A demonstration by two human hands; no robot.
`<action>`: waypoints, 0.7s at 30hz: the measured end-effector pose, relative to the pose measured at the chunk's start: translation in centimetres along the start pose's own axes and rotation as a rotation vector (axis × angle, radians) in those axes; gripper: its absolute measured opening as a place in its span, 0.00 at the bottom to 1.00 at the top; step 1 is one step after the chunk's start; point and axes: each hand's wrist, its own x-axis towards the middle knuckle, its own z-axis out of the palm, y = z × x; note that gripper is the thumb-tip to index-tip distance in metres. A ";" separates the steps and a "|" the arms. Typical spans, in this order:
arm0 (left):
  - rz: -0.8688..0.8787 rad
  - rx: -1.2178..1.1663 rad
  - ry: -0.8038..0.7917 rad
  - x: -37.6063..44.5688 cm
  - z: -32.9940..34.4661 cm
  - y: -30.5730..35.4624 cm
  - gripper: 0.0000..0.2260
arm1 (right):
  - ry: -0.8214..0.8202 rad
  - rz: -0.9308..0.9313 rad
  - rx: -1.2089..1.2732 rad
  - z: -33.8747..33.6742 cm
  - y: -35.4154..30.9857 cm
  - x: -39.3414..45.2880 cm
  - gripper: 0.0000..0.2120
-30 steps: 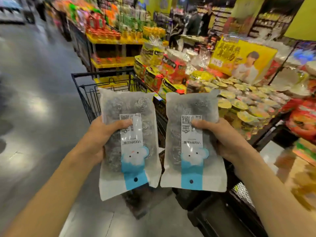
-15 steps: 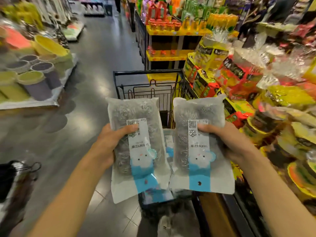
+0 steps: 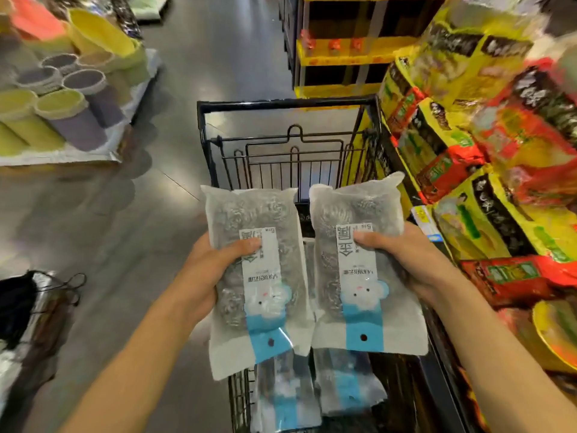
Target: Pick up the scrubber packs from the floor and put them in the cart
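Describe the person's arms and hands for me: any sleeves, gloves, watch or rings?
Both forearms are bare as far as the frame shows, with no sleeves in view. The left hand and right hand wear no gloves. No watch, bracelet or ring is visible on the wrists or fingers that show.

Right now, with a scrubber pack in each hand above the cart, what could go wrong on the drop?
1. The left pack, held by the left hand, hangs partly over the cart's left rim; released here, it might land on the floor.
2. The right pack in the right hand is near the noodle display; a swing could knock stock.
3. Packs already in the cart could be crushed.
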 end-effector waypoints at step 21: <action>-0.292 0.123 0.086 25.5 -1.0 -22.2 0.15 | 0.093 0.209 -0.153 -2.0 25.6 26.5 0.20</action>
